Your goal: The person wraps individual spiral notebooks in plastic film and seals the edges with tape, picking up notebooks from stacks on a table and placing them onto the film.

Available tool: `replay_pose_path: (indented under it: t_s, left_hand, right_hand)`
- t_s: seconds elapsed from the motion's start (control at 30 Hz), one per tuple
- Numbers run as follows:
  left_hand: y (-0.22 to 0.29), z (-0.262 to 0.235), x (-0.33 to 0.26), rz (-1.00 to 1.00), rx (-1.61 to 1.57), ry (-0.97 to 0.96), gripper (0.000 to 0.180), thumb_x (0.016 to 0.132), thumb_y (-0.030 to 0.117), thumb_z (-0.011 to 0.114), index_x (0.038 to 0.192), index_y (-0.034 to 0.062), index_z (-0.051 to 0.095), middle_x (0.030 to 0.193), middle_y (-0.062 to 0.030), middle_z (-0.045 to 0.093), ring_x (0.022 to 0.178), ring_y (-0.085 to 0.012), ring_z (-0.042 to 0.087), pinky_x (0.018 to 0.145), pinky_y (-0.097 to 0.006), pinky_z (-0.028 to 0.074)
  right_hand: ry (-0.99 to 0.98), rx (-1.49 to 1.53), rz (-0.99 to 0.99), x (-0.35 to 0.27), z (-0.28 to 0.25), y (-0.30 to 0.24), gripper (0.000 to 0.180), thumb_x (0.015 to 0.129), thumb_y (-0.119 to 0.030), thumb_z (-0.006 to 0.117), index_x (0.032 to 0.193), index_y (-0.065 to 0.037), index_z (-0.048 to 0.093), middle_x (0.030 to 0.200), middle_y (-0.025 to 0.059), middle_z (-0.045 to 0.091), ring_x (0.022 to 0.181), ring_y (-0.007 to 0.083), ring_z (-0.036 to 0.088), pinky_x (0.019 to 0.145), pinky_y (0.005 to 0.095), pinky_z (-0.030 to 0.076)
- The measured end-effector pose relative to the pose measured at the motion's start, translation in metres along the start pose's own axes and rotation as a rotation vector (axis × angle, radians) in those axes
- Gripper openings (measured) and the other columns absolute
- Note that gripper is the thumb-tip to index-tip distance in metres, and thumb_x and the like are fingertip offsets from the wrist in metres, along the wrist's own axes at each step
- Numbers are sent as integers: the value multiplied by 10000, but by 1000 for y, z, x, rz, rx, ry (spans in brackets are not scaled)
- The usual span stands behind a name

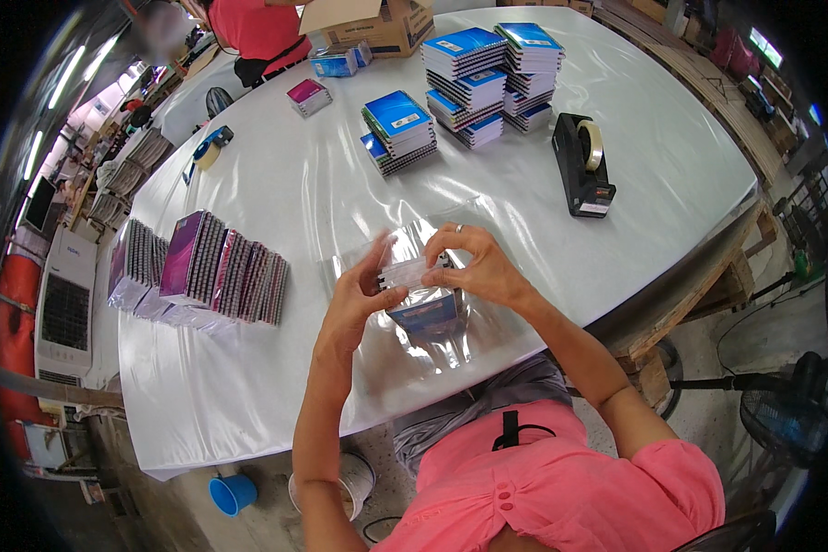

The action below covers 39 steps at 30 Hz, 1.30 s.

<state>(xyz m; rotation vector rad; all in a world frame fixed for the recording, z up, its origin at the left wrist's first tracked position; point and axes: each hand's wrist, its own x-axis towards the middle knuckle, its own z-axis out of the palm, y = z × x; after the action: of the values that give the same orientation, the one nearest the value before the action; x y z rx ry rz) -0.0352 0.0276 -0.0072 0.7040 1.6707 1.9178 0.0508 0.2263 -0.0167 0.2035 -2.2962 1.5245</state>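
Small stack of blue-covered spiral notebooks (pixel 425 317) near the six o'clock edge of the shiny white surface (pixel 248 391), with loose clear plastic film (pixel 446 355) over and around it. At the stack's ten o'clock, left hand (pixel 357 287), thumb along the near side, fingers blurred; grip curled against the wrapped end, but impossible to tell whether closed on film alone or on notebooks too. At one o'clock, right hand (pixel 477 267), ringed; thumb and forefinger together, apparently pinching a fold of film.

Likeliest trouble: film slipping out of that small pinch, being thin and slick, and leaving a slack or crooked fold. Also possible: snagging or tearing on the wire bindings, from pulling too hard across the coils; notebooks sliding out of line, from uneven pressure between left and right.

Farther out, tall stacks of blue notebooks (pixel 465 87) toward twelve and one o'clock, at risk of toppling only if bumped. Black tape dispenser (pixel 575 179) between one and two, well apart from the right hand. Rows of purple notebooks (pixel 186 258) between nine and ten, clear of the left forearm.
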Motion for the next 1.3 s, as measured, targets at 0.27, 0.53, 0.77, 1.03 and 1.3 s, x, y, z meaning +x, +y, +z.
replay_pose_path:
  t_s: [0.27,0.53,0.77,1.03,1.3]
  left_hand:
    - [4,1,-8,-283,38,-121,721,762,169,770,1372,-50,454,1385,-107,503,1163,-188,530,954,-303,415]
    - [1,-5,0,-342,164,-97,596,786,247,759,1272,-43,570,1187,-79,629,1009,-145,598,911,-300,450]
    - [-4,-16,3,-393,79,-151,563,781,264,776,1233,-24,607,1175,-122,640,1022,-138,562,924,-297,414]
    - [14,-8,3,-367,155,-188,639,794,349,750,1284,-16,565,1309,-133,573,1185,-203,536,1024,-331,381]
    - [12,-13,4,-221,337,-275,470,859,218,696,1261,0,588,1352,-156,538,1338,-237,405,1085,-350,307]
  right_hand:
    - [-104,125,65,4,-7,2,180,691,-41,803,767,-50,640,874,28,634,874,144,595,807,294,455]
    - [-90,328,224,13,-9,12,328,664,-99,839,915,-16,646,931,38,657,916,146,612,852,283,467]
    - [-303,575,558,25,-8,19,367,627,-32,810,980,-7,716,993,62,669,908,158,618,816,266,468]
    - [-261,599,453,22,-4,18,190,639,29,756,820,-29,755,845,42,614,874,149,585,762,256,458]
    - [-233,597,334,19,1,18,181,659,57,732,811,-38,757,843,35,589,833,134,571,724,238,453]
